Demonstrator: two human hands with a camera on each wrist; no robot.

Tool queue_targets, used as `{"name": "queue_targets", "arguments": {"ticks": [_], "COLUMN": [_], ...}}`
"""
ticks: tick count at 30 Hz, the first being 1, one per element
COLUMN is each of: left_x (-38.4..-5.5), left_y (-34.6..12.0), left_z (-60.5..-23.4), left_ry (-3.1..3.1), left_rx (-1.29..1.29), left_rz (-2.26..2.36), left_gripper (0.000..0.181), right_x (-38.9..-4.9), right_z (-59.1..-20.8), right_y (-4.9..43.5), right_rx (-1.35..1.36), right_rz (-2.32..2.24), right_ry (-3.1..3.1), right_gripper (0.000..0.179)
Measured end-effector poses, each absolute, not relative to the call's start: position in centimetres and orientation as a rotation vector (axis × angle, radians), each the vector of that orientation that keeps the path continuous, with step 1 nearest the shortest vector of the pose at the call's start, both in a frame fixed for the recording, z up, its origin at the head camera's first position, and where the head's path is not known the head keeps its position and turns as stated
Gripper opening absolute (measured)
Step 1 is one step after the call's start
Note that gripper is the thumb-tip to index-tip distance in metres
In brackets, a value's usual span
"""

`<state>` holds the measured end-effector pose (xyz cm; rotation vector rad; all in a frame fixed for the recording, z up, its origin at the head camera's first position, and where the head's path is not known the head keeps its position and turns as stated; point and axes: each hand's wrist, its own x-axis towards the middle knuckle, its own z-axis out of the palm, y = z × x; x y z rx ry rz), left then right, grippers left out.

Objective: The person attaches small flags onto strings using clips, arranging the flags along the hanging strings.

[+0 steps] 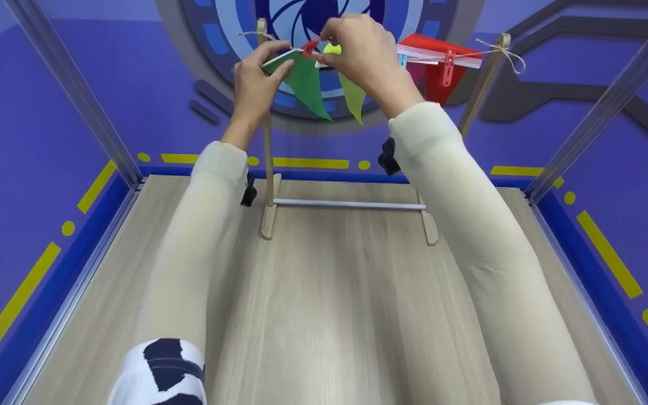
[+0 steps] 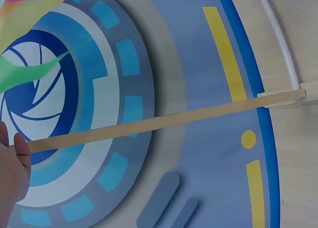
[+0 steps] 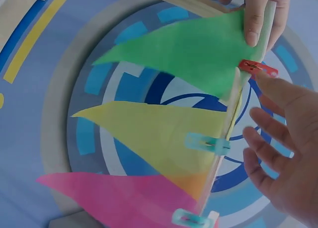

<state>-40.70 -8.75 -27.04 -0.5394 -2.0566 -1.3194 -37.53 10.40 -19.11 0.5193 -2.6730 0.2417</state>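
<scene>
In the head view my left hand pinches the white-edged top of a green triangular pennant between thumb and fingers. My right hand pinches a small red clothespin at that pennant's right corner, against the string. The right wrist view shows a yellow pennant beside it, held by a light-blue clothespin. Beyond hangs a pink pennant with another light-blue clothespin. A red pennant hangs at the right with a red clothespin. The left wrist view shows only part of my left hand.
The string is tied between a left wooden post and a right wooden post. A pale rod joins their feet on the wood-grain table. Blue patterned panels enclose the back and sides.
</scene>
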Motion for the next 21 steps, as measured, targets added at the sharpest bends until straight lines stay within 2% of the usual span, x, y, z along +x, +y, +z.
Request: {"name": "queue_targets", "arguments": {"ticks": [7, 14, 21], "left_x": [-40.4, -38.9, -35.7], "left_y": [-10.0, -10.8, -10.7], "left_z": [-28.3, -29.5, -30.6], "left_ry": [-2.067, -2.030, -2.039], "left_rx": [-0.508, -0.594, -0.691], "left_rz": [-1.295, -1.325, -1.285], "left_gripper": [0.039, 0.047, 0.038], "right_x": [-36.1, -34.5, -32.9], "right_z": [-21.0, -23.4, -26.6], "right_y": [12.5, 14.5, 17.0], "right_rx": [0.544, 0.601, 0.644], "right_rz": [0.315, 0.380, 0.470], "right_ry": [-2.586, -2.527, -2.450], "right_gripper": [0.037, 0.030, 0.029]}}
